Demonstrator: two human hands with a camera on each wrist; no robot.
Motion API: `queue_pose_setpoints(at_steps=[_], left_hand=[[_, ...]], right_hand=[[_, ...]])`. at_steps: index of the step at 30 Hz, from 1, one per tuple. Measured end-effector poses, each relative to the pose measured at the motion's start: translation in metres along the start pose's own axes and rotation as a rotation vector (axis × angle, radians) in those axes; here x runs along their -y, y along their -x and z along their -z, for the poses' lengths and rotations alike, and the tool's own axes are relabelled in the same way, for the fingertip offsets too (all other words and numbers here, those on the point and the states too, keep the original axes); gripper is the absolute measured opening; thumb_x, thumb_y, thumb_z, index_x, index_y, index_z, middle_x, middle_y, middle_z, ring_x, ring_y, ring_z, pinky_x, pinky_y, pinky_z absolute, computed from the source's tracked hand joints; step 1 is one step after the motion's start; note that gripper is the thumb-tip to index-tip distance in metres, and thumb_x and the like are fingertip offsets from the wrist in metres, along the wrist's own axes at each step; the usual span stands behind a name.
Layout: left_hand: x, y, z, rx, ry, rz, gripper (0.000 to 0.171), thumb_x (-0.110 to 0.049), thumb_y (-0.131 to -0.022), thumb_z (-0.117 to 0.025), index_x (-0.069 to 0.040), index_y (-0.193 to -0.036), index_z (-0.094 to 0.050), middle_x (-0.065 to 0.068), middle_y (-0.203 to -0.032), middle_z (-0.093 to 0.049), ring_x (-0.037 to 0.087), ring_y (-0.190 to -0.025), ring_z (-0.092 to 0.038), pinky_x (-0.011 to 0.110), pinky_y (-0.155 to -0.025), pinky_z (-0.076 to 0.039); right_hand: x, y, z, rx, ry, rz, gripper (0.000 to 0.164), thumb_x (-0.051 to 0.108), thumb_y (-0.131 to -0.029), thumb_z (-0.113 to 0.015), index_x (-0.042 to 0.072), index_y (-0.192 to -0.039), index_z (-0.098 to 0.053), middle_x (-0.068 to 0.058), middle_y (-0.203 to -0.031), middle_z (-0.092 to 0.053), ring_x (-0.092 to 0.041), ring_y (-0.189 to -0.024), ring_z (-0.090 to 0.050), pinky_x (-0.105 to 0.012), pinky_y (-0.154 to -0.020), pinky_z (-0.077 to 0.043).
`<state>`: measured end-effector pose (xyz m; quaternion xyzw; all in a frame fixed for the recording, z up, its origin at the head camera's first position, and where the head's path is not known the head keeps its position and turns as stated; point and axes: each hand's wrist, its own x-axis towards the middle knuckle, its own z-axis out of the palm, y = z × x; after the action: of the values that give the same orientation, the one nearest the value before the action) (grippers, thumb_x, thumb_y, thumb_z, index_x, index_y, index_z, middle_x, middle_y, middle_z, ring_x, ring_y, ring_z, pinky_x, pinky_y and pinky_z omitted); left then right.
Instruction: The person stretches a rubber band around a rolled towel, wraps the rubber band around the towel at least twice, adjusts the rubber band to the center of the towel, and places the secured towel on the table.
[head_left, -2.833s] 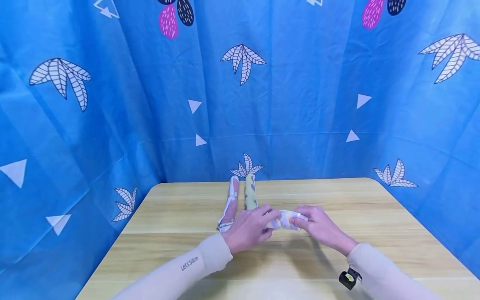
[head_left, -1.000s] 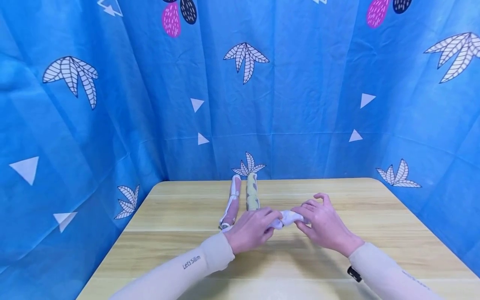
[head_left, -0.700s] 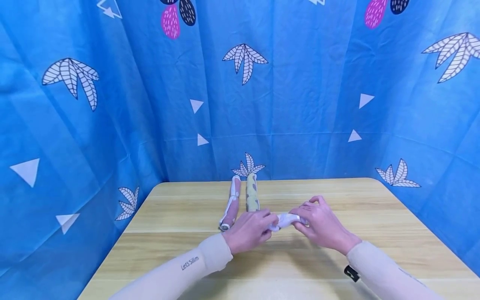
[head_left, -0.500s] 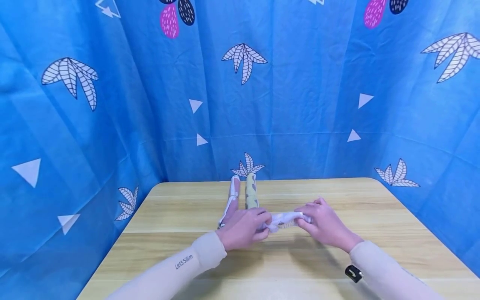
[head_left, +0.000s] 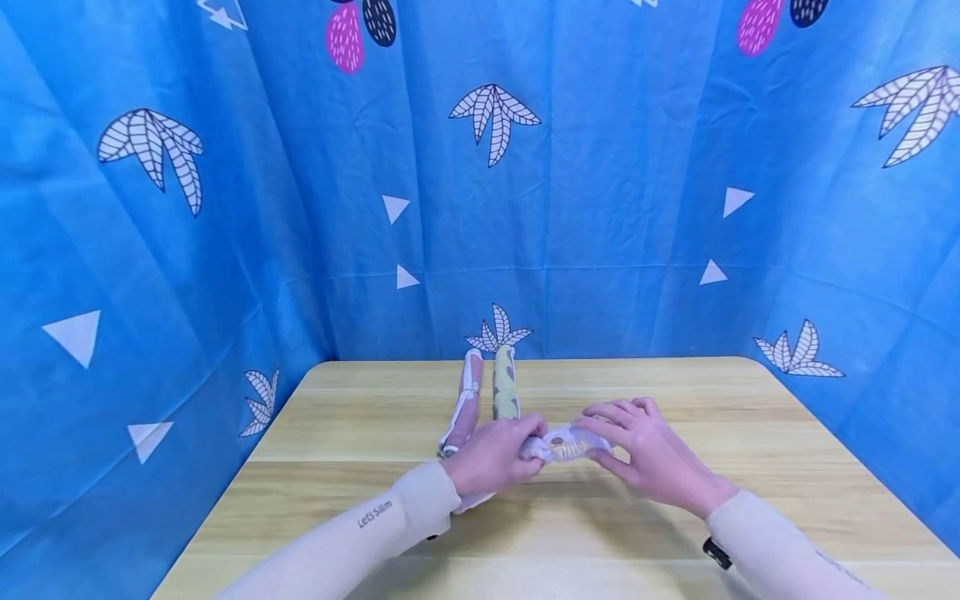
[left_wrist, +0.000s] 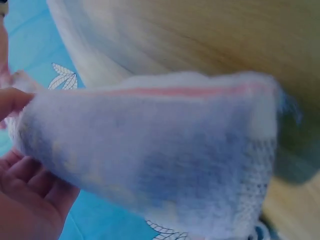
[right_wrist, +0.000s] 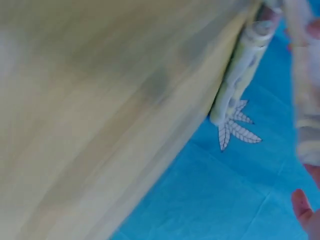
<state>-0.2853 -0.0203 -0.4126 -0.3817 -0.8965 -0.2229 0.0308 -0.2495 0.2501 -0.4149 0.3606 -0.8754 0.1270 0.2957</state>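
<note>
A pale lavender-and-white towel (head_left: 567, 444), bunched lengthwise, stretches between both hands above the table. My left hand (head_left: 495, 457) grips its left part, and a loose flap hangs below that wrist. In the left wrist view the towel (left_wrist: 150, 145) spreads wide and blurred, with a pink stripe along its upper edge. At the other end, my right hand (head_left: 654, 450) holds the towel between curved fingers above and the thumb below. The right wrist view catches only a strip of towel and some fingertips (right_wrist: 302, 204) at its right edge.
Two rolled cloths lie side by side toward the back of the wooden table (head_left: 360, 417): a mauve-and-white roll (head_left: 465, 412) and a yellow-green roll (head_left: 505, 383) with dark patches. A blue patterned curtain (head_left: 585, 208) surrounds the back and sides.
Both hands stay on the towel while it has turned between them, and a brown-patched face now shows. A flap has appeared under the left wrist. The two rolls have not moved.
</note>
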Motion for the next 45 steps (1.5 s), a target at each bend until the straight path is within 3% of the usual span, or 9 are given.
queue_pose_setpoints(at_steps=[3,7,16,29,33,36,39,42,45], left_hand=[[0.002,0.0,0.001,0.024,0.084,0.018,0.027,-0.027,-0.091,-0.073,-0.028,-0.112,-0.057,-0.007,-0.101,-0.069,0.004,-0.078,-0.058,0.02,-0.072,-0.048],[0.002,0.001,0.0,0.031,0.138,0.013,0.029,-0.029,-0.094,-0.07,-0.033,-0.118,-0.054,-0.005,-0.107,-0.069,0.004,-0.079,-0.059,0.02,-0.069,-0.048],[-0.002,0.003,-0.008,-0.164,-0.265,-0.302,0.046,-0.027,-0.087,-0.078,-0.025,-0.129,-0.06,-0.005,-0.113,-0.07,0.001,-0.068,-0.057,0.011,-0.057,-0.043],[0.008,-0.001,-0.009,-0.156,-0.349,-0.395,0.023,-0.027,-0.087,-0.077,-0.023,-0.099,-0.058,-0.007,-0.095,-0.063,0.002,-0.066,-0.051,0.009,-0.055,-0.037],[0.014,0.005,-0.004,-0.185,-0.393,-0.378,0.023,-0.031,-0.086,-0.075,-0.024,-0.088,-0.053,-0.01,-0.089,-0.061,0.002,-0.067,-0.05,0.011,-0.056,-0.035],[0.011,0.007,-0.002,-0.188,-0.406,-0.35,0.025,-0.035,-0.087,-0.074,-0.023,-0.088,-0.052,-0.011,-0.084,-0.058,0.002,-0.066,-0.048,0.012,-0.055,-0.034],[0.004,0.007,-0.001,-0.164,-0.402,-0.33,0.027,-0.038,-0.087,-0.074,-0.021,-0.093,-0.053,-0.01,-0.083,-0.057,0.002,-0.064,-0.046,0.014,-0.053,-0.034],[-0.002,0.007,-0.002,-0.138,-0.397,-0.286,0.028,-0.036,-0.086,-0.077,-0.02,-0.096,-0.056,-0.01,-0.086,-0.06,0.003,-0.066,-0.048,0.015,-0.055,-0.038],[-0.005,0.003,-0.002,-0.111,-0.377,-0.222,0.023,-0.031,-0.086,-0.077,-0.021,-0.095,-0.059,-0.01,-0.086,-0.062,0.004,-0.069,-0.05,0.017,-0.059,-0.041]], right_hand=[[-0.003,0.002,0.0,-0.014,0.119,0.12,0.059,0.031,-0.076,-0.085,0.024,-0.132,-0.065,0.003,-0.122,-0.069,-0.022,-0.112,-0.061,-0.049,-0.09,-0.04],[-0.004,0.003,-0.001,-0.035,0.188,0.167,0.046,0.028,-0.081,-0.078,0.016,-0.124,-0.068,0.001,-0.109,-0.071,-0.022,-0.103,-0.062,-0.05,-0.091,-0.04],[0.0,-0.002,-0.001,-0.072,0.14,0.103,0.028,0.027,-0.084,-0.073,0.014,-0.109,-0.071,0.002,-0.097,-0.073,-0.018,-0.092,-0.063,-0.05,-0.093,-0.038],[0.005,-0.006,0.001,-0.041,0.058,-0.011,0.024,0.018,-0.082,-0.079,0.017,-0.105,-0.074,0.004,-0.095,-0.075,-0.015,-0.09,-0.067,-0.051,-0.093,-0.037],[0.008,-0.008,0.004,0.015,-0.026,-0.105,0.025,0.018,-0.082,-0.079,0.018,-0.107,-0.075,0.005,-0.098,-0.076,-0.013,-0.093,-0.067,-0.052,-0.096,-0.036],[0.01,-0.009,0.005,0.09,-0.173,-0.218,0.023,0.018,-0.087,-0.076,0.017,-0.109,-0.076,0.007,-0.098,-0.075,-0.008,-0.084,-0.065,-0.046,-0.093,-0.04],[0.012,-0.01,0.008,0.187,-0.393,-0.35,0.023,0.017,-0.091,-0.071,0.013,-0.113,-0.074,0.005,-0.098,-0.075,-0.005,-0.069,-0.059,-0.031,-0.074,-0.048],[0.012,-0.01,0.008,0.27,-0.555,-0.454,0.028,0.022,-0.093,-0.069,0.007,-0.118,-0.072,-0.001,-0.096,-0.074,-0.008,-0.059,-0.054,-0.026,-0.053,-0.048],[0.011,-0.008,0.01,0.271,-0.522,-0.445,0.034,0.028,-0.093,-0.07,0.008,-0.122,-0.071,0.0,-0.1,-0.075,-0.009,-0.069,-0.06,-0.026,-0.062,-0.051]])
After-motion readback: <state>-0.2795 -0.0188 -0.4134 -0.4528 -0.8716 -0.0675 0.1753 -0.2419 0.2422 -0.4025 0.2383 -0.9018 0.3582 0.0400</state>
